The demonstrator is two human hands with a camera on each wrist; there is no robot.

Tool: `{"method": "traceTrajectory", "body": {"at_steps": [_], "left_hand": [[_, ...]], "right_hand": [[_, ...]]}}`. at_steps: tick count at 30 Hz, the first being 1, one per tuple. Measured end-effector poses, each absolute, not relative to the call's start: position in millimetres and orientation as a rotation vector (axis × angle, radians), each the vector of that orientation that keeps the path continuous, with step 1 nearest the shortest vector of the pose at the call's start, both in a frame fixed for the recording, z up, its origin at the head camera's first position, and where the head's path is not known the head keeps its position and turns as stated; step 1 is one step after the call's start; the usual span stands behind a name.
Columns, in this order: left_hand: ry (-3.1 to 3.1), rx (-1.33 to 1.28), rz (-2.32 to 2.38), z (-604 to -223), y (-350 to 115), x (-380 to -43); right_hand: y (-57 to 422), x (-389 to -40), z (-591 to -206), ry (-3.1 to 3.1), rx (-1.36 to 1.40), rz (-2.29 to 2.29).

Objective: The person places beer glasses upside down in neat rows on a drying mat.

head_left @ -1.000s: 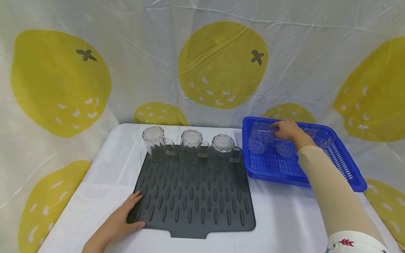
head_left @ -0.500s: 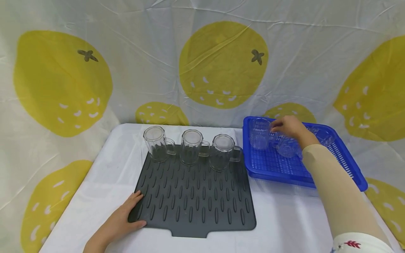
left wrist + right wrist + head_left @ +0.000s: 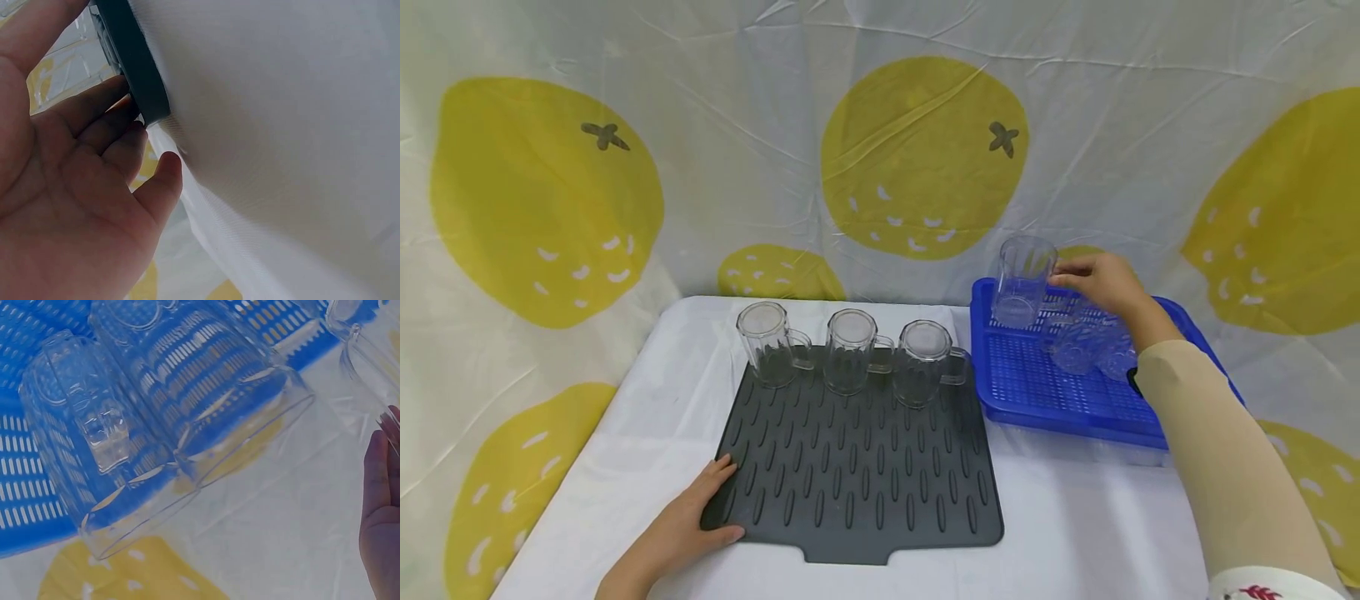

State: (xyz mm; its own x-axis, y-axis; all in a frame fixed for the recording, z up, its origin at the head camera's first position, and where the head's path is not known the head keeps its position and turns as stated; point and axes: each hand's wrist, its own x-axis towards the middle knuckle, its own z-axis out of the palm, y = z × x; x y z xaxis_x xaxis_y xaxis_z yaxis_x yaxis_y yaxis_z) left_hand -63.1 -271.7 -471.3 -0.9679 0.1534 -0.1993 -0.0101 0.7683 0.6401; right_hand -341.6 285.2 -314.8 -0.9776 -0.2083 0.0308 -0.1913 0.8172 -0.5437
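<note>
Clear glass mug [image 3: 1021, 279], one, pinched between the thumb and fingertips of the right hand [image 3: 1105, 279] at the side nearest that hand, roughly vertical and raised over the far left part of a blue openwork basket [image 3: 1037, 423]; not possible to tell whether by handle or by wall. Further clear mugs in the basket, partly behind the right hand in the head view; two of these in the right wrist view, first mug [image 3: 112, 437] and second mug [image 3: 206, 394], lying side by side, rims facing the same way. Drying mat [image 3: 857, 467], dark grey, with raised oblong ridges and a tab at the near edge, flat on a white-covered table [image 3: 1075, 517], left of the basket. Along the far edge of the mat, three glass mugs in a row, near one another, handles to the right: left mug [image 3: 767, 346], middle mug [image 3: 850, 354], right mug [image 3: 919, 367]. Left hand [image 3: 681, 525] at the near left corner of the mat, thumb spread apart from the fingers, fingertips touching the left edge. Right arm in a beige sleeve [image 3: 1217, 450]. Behind everything, a pale cloth [image 3: 737, 125] printed with large yellow lemons [image 3: 925, 158]
</note>
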Motion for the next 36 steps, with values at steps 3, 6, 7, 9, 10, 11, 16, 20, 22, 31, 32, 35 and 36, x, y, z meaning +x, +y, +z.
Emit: {"method": "traceTrajectory", "body": {"at_steps": [3,6,7,9,10,11,16,20,22,31,32,35,36], "left_hand": [[2.717,0.108,0.988,-471,-271,-63],[2.718,0.108,0.984,-470,-272,-63],[2.718,0.107,0.984,-470,-272,-63],[2.716,0.105,0.981,-471,-272,-62],[2.717,0.105,0.979,-471,-272,-62],[2.716,0.104,0.977,-471,-272,-62],[2.710,0.097,0.977,-471,-272,-62],[2.700,0.091,0.980,-470,-272,-63],[2.694,0.088,0.982,-470,-272,-62],[2.693,0.089,0.989,-470,-273,-61],[2.693,0.089,0.989,-470,-273,-61],[2.695,0.091,0.988,-470,-273,-62],[2.695,0.091,0.988,-470,-273,-62]], "right_hand": [[284,-335,-310,2.948,-0.314,-0.956],[282,-326,-305,2.936,-0.309,-1.035],[281,-323,-303,2.933,-0.302,-1.056],[278,-317,-300,2.929,-0.296,-1.096],[277,-314,-299,2.926,-0.297,-1.120],[276,-311,-297,2.926,-0.295,-1.136],[271,-295,-293,2.916,-0.310,-1.196],[267,-283,-291,2.883,-0.345,-1.279],[264,-279,-291,2.875,-0.361,-1.319],[249,-263,-294,2.849,-0.410,-1.370],[248,-261,-295,2.839,-0.425,-1.384],[245,-255,-297,2.807,-0.455,-1.430],[243,-253,-297,2.801,-0.460,-1.446]]}}
